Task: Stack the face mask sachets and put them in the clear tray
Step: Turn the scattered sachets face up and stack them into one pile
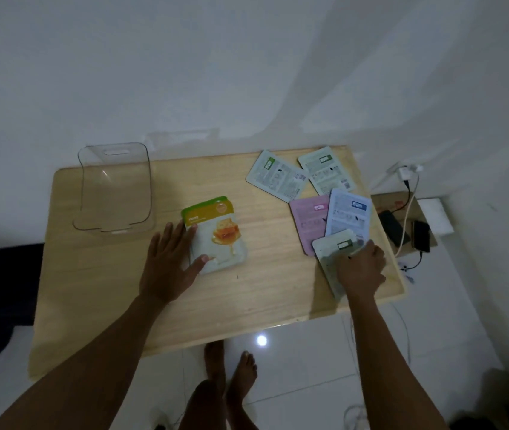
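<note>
Six sachets lie on the bench (129, 293): one honey sachet (219, 234) face up, three pale green ones (275, 176) (327, 170) (332, 252), one pink (307, 220), one blue (348, 212). One clear tray (115, 187). Two hands (166, 265) (360, 270). Two phones (393, 228) (421, 235) on the floor beside the bench.

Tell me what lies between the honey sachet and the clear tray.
Nothing visible. Only bare wooden table separates the honey sachet, under the left hand, from the empty clear tray at the far left.
</note>
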